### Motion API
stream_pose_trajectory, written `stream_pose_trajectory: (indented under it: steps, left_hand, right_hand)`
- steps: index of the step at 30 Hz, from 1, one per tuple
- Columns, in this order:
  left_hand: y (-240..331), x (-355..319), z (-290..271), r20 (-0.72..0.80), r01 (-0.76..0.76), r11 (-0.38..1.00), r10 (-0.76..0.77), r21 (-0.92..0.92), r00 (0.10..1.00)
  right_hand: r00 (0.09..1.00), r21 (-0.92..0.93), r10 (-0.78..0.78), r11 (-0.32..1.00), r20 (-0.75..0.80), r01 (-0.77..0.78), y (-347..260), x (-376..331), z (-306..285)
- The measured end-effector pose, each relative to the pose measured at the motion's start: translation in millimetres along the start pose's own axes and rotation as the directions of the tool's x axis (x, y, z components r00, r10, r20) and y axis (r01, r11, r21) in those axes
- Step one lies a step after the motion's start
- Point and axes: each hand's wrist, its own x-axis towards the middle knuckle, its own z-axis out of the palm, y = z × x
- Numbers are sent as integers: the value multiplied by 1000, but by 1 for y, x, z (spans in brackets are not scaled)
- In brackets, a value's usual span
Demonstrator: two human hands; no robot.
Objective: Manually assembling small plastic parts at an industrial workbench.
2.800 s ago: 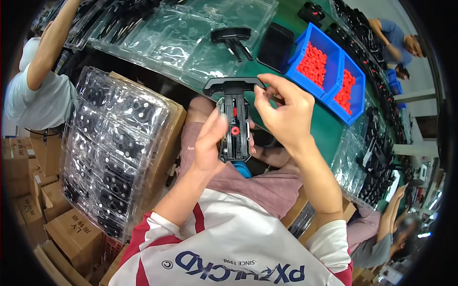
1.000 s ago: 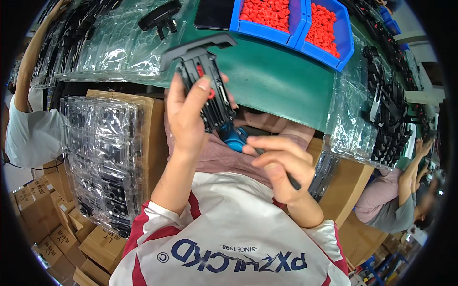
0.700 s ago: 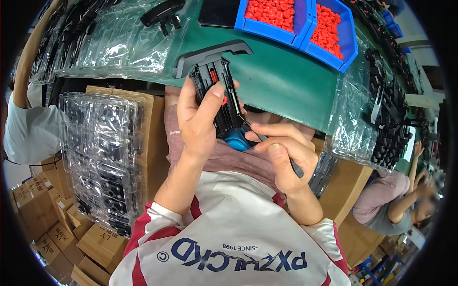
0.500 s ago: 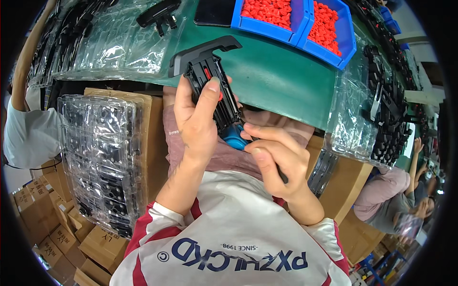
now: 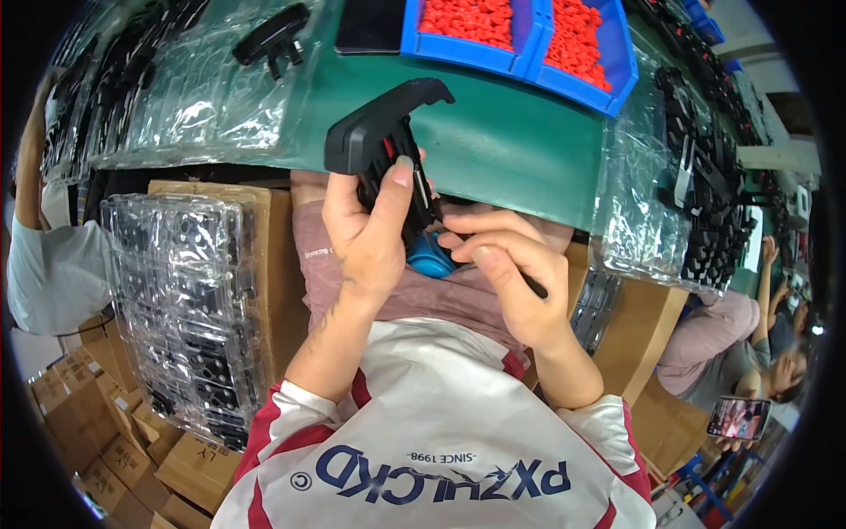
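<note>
My left hand [image 5: 370,231] is closed around a black plastic bracket [image 5: 361,141], which has a curved, hooked top and a strip of red inside. The thumb lies along its open channel. At the bracket's lower end is my right hand [image 5: 520,269], fingers pinched on a slim dark tool [image 5: 535,286]. Only the tool's rear end shows clearly past the fingers, so its exact kind cannot be made out. Below the bracket, a smooth blue object [image 5: 430,256] rests on my lap, partly hidden.
On the green table [image 5: 511,150] stand blue bins [image 5: 564,91] of small red parts. A dark flat panel [image 5: 368,26] and another black part [image 5: 271,40] lie left of them. Clear trays [image 5: 181,291] are stacked at left, near cardboard boxes [image 5: 189,454]. Other people sit on both sides.
The bracket has turned in my left hand, its hooked top now hiding more of the channel. My right hand has shifted slightly at its lower end. The view has moved a little.
</note>
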Motion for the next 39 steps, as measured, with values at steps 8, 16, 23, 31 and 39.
stream_pose_trajectory:
  steps: [8, 16, 23, 31, 39]
  left_hand:
    - [1, 2, 9, 293, 344, 917, -279, -203, 915]
    - [-13, -11, 30, 245, 320, 947, -314, 14, 917]
    - [-27, -5, 40, 503, 381, 919, -284, -98, 816]
    - [-20, -18, 66, 499, 517, 851, -410, -92, 764]
    - [-26, -22, 60, 446, 322, 946, -298, 23, 844]
  right_hand:
    - [996, 258, 21, 966, -91, 3, -17, -16, -16]
    - [997, 89, -49, 995, -64, 55, -11, -25, -24]
    - [987, 318, -11, 946, -162, 63, -9, -45, -45]
    - [931, 121, -310, 934, -191, 336, 2, -63, -44]
    - [964, 205, -199, 951, -174, 233, -8, -61, -50]
